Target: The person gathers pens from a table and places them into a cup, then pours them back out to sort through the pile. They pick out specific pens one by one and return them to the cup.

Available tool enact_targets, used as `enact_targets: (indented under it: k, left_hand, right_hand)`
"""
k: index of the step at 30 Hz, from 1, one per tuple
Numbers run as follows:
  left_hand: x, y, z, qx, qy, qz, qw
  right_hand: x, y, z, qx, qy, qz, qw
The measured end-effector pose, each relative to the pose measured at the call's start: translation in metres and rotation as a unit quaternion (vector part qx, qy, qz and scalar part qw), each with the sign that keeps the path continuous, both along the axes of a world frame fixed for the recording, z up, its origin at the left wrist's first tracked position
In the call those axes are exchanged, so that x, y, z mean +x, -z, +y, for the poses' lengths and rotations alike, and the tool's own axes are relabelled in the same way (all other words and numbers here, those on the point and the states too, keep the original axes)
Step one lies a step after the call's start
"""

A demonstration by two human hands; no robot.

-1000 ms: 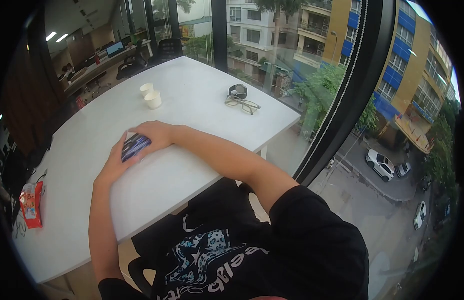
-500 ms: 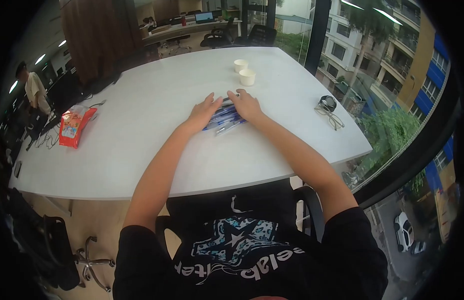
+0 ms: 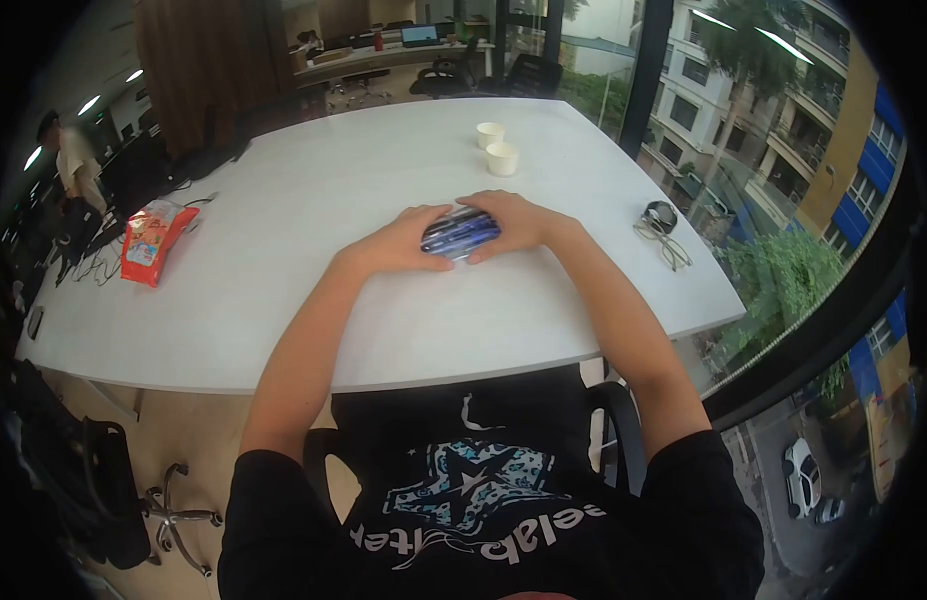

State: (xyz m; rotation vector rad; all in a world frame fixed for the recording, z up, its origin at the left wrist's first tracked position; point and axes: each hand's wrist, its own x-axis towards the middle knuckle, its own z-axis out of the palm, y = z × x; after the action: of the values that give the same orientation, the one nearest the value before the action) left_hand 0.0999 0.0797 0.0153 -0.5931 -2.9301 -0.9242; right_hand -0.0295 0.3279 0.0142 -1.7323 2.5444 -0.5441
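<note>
A bundle of pens (image 3: 462, 234), clear, blue and dark, lies on the white table (image 3: 284, 220) in front of me. My left hand (image 3: 399, 243) curls around the bundle's left end. Around the right end bends my right hand (image 3: 514, 222), its thumb on the near side and its fingers on the far side. Both hands are closed on the pens, and both ends of the bundle are hidden in them.
Two pale paper cups (image 3: 502, 158) stand beyond my hands. A red and white packet (image 3: 156, 243) sits on the left. Glasses (image 3: 668, 248) and a dark watch (image 3: 660, 214) lie near the right edge. A person (image 3: 79, 170) stands at far left.
My hands went from lying over the pens with fingers pointing forward to wrapping both ends. The pens have been gathered into a tighter, more level bundle.
</note>
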Motion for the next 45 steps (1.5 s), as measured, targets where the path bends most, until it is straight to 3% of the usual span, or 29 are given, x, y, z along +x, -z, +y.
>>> enact_targets:
  k: [8,16,21,26,28,36,38,41,45]
  left_hand:
    - [-0.003,0.003,0.002,-0.035,0.017,0.107,0.993]
    - [0.013,-0.012,0.014,0.007,-0.01,0.051,0.999]
    - [0.014,-0.018,0.011,0.011,-0.011,0.043,0.999]
    - [0.003,-0.008,0.002,0.028,-0.003,0.103,0.994]
    - [0.002,-0.005,0.0,0.034,-0.017,0.074,0.997]
    - [0.0,0.009,-0.012,0.006,-0.029,0.017,0.999]
    - [0.008,0.005,-0.01,-0.069,-0.005,0.016,0.997]
    - [0.007,0.002,-0.008,-0.046,0.032,0.007,0.998]
    - [0.011,-0.012,0.003,-0.05,0.006,-0.017,0.999]
  right_hand:
    - [0.022,-0.01,-0.011,-0.016,0.002,0.023,1.0]
    - [0.03,-0.014,-0.013,-0.017,0.003,0.01,1.0]
    - [0.027,-0.018,-0.009,-0.027,0.019,-0.099,0.994]
    - [0.02,-0.013,-0.005,-0.085,0.026,-0.134,0.987]
    - [0.013,-0.007,-0.006,-0.109,0.02,-0.138,0.984]
    - [0.009,0.006,0.0,-0.011,0.028,-0.111,0.993]
    - [0.012,0.008,0.001,-0.01,0.018,-0.077,0.997]
    - [0.022,-0.011,0.002,0.011,0.007,-0.058,0.998]
    - [0.025,-0.022,0.002,0.025,-0.008,-0.041,0.999]
